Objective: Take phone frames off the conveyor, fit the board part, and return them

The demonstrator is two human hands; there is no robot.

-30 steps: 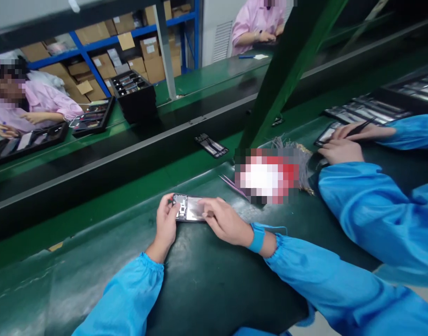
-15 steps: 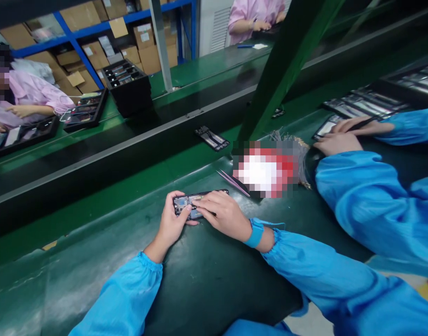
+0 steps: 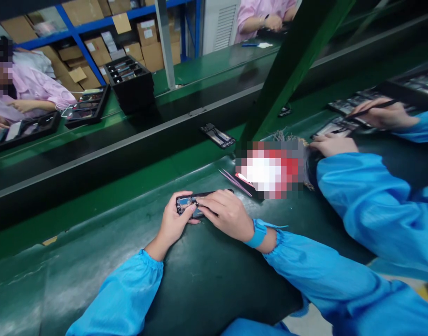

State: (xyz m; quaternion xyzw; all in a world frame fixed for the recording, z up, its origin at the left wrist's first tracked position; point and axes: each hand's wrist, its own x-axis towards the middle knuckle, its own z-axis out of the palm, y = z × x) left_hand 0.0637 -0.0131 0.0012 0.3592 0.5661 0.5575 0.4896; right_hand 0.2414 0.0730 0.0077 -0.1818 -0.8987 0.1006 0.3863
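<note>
One opened phone (image 3: 196, 205), assembly unfinished: our left hand (image 3: 174, 220) grips its end; our right hand (image 3: 226, 215) presses fingertips inside.

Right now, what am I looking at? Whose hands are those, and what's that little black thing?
The camera sits on a person's head, looking down at their own hands. The left hand and right hand both hold an opened phone on a green table. Pink tweezers lie beside it. On the right, a neighbour's hand works on another one. Another phone lies on the belt, and across it sit black trays.
</note>
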